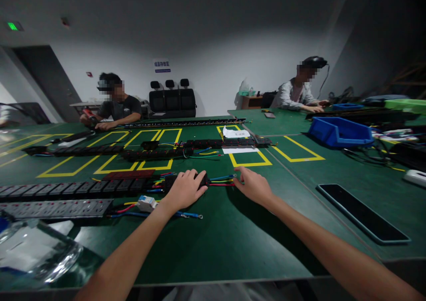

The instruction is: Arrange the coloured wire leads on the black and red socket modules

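My left hand (186,189) rests over a black block (203,180) at the right end of a long black power strip (73,188), its fingers curled around the block. Red, yellow, green and blue wires (219,182) run out of that block to the right. At their tips, my right hand (253,184) has its thumb and fingers closed on the wire ends. Nearer to me lies a grey power strip (60,208) with a small white circuit breaker (147,203) among its wires. Ring-shaped lugs end its blue wires (189,215).
A phone (362,212) lies to the right, a clear plastic bottle (40,252) at the near left. Further back are more strips (156,153), paper sheets (236,132) and a blue bin (341,132). Two people (123,108) (296,92) sit across the green table (213,252).
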The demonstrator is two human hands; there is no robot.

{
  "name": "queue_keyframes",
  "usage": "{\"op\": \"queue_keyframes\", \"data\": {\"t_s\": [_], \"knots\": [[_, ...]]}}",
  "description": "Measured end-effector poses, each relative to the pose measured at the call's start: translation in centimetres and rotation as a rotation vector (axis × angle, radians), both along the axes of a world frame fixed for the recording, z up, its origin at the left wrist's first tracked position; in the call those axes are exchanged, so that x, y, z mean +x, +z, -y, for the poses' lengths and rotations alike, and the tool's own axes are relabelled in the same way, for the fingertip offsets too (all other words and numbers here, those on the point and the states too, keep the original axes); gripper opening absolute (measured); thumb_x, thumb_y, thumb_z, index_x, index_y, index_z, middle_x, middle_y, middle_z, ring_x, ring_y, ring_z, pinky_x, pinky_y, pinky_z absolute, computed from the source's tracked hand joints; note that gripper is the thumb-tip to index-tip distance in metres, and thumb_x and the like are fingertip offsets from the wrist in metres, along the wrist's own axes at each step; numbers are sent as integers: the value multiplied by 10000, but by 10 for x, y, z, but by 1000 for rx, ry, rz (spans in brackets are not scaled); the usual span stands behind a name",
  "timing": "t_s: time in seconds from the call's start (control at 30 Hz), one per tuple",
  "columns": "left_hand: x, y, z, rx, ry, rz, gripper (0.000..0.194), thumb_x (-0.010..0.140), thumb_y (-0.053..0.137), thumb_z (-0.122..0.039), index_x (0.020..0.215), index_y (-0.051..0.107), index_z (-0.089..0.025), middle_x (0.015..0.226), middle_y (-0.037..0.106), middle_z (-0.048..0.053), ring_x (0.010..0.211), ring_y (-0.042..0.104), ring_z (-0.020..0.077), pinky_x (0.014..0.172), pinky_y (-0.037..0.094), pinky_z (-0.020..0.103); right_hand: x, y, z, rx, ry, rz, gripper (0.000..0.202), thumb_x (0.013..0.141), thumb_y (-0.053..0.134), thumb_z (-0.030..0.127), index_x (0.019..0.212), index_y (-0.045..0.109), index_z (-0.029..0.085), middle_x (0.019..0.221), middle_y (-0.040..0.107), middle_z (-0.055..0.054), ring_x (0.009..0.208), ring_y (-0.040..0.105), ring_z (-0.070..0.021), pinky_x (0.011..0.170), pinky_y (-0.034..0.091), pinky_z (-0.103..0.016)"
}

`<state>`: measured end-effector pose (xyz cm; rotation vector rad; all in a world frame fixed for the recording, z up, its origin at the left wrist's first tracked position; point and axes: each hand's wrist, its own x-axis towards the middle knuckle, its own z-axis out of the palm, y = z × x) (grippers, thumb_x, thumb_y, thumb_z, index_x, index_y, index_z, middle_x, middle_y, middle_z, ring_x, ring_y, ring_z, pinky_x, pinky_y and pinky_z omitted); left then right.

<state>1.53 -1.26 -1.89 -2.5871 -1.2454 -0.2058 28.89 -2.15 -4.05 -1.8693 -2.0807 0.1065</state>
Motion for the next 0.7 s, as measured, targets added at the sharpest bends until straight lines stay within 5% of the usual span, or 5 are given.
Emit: {"op": "queue_keyframes", "data": {"t_s": [0.5,0.7], "knots": [[1,1,1,-4,4,-4,552,1041,411,-498,1485,460,-173,1223,607,148,1093,578,297,903,428,416,0,0,-3,-113,19,94,345,1005,487,431,1191,670,206,1144,733,-106,991,695,-261,689,422,-298],[0,0,0,-13,0,9,549,1042,399,-500,1485,458,-179,1226,607,150,1098,576,296,905,426,412,2,-6,-6,-12,35,25,407,972,546,330,1354,550,190,937,732,-59,831,668,-209,631,348,-288]]}}
